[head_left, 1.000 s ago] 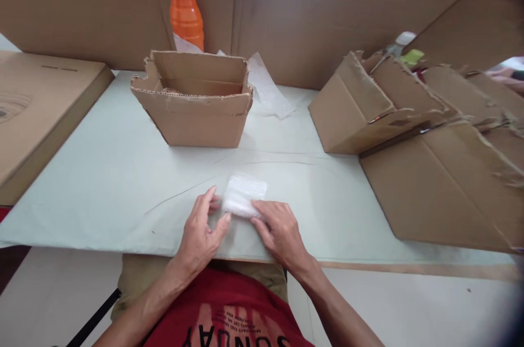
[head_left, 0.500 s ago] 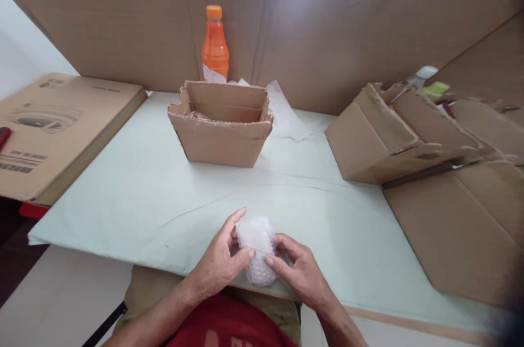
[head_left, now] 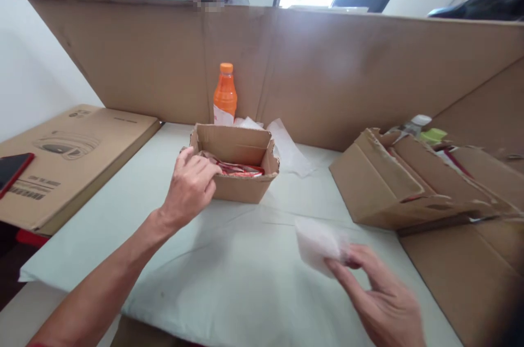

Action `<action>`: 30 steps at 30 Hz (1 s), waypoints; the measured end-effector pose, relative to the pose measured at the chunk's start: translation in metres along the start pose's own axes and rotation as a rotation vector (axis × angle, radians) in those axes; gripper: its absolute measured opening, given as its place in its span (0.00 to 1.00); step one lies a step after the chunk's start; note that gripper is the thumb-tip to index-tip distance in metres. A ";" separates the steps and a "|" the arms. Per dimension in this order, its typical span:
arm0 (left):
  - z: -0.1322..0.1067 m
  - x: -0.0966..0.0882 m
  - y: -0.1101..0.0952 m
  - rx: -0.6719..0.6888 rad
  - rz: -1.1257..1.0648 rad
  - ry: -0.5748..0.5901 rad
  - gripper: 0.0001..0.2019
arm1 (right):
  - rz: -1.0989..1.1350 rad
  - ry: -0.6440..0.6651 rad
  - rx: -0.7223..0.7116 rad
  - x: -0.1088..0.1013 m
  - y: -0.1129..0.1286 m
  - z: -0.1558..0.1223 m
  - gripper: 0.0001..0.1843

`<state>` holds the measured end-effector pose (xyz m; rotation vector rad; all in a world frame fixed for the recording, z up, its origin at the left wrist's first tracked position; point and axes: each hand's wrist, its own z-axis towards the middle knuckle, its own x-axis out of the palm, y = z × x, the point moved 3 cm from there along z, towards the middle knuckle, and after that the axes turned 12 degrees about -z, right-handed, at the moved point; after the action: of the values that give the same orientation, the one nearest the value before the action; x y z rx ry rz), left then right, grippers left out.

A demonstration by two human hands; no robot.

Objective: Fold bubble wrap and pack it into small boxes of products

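Note:
My left hand [head_left: 189, 186] reaches forward to the small open cardboard box [head_left: 241, 187], its curled fingers at the box's near left rim, touching or just over it. Inside the box lie red and white packets [head_left: 239, 169]. My right hand [head_left: 379, 295] is low at the right, pinching a white bubble-wrapped bundle [head_left: 317, 243] held just above the pale green table cover [head_left: 229, 270]. The bundle is blurred by motion.
An orange bottle [head_left: 225, 94] stands behind the small box against a tall cardboard wall [head_left: 327, 74]. Torn cardboard boxes [head_left: 393, 183] lie at the right. A flat printed carton [head_left: 69, 156] with a red phone [head_left: 12, 169] lies at the left. Crumpled white paper [head_left: 289, 150] sits behind the box.
Both hands were together on the bubble-wrapped bundle near the table's front edge. Now the left hand has let go and reached to the small box; the right hand carries the bundle rightward.

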<state>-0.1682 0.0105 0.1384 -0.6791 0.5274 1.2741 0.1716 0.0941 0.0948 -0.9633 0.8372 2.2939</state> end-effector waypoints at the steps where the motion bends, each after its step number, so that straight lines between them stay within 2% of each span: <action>1: -0.006 -0.004 -0.006 0.016 -0.009 0.015 0.12 | -0.026 -0.023 -0.019 -0.008 0.003 0.012 0.12; 5: -0.034 -0.033 -0.039 0.037 -0.077 0.087 0.13 | -0.074 -0.085 -0.165 -0.039 0.036 0.066 0.08; 8: -0.052 -0.053 -0.054 -0.004 -0.146 0.132 0.15 | -0.116 -0.062 -0.388 -0.038 0.081 0.110 0.05; 11: -0.065 -0.062 -0.058 -0.047 -0.188 0.114 0.18 | -0.212 0.138 -0.666 -0.004 0.129 0.142 0.11; 14: -0.071 -0.063 -0.058 -0.056 -0.230 0.082 0.17 | -0.424 0.410 -0.817 0.048 0.163 0.156 0.11; 18: -0.072 -0.062 -0.057 -0.065 -0.284 0.062 0.13 | -0.610 0.702 -0.905 0.107 0.183 0.152 0.09; 20: -0.072 -0.061 -0.057 -0.066 -0.293 0.055 0.13 | -0.643 0.791 -0.935 0.125 0.187 0.148 0.09; 22: -0.073 -0.061 -0.057 -0.065 -0.296 0.046 0.14 | -0.650 0.822 -0.944 0.133 0.188 0.147 0.09; 24: -0.075 -0.063 -0.057 -0.060 -0.293 0.030 0.15 | -0.627 0.828 -0.920 0.128 0.184 0.151 0.08; 26: -0.079 -0.069 -0.054 -0.072 -0.272 -0.038 0.19 | -0.536 0.769 -0.850 0.106 0.174 0.157 0.06; 28: -0.086 -0.079 -0.048 -0.129 -0.239 -0.163 0.25 | -0.400 0.592 -0.735 0.069 0.153 0.159 0.07; 30: -0.097 -0.087 -0.039 -0.245 -0.206 -0.274 0.29 | -0.271 0.334 -0.589 0.026 0.122 0.152 0.12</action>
<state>-0.1486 -0.1236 0.1376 -0.7277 0.0745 1.2217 0.0093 0.1237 0.2014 -1.6333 0.1107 2.2003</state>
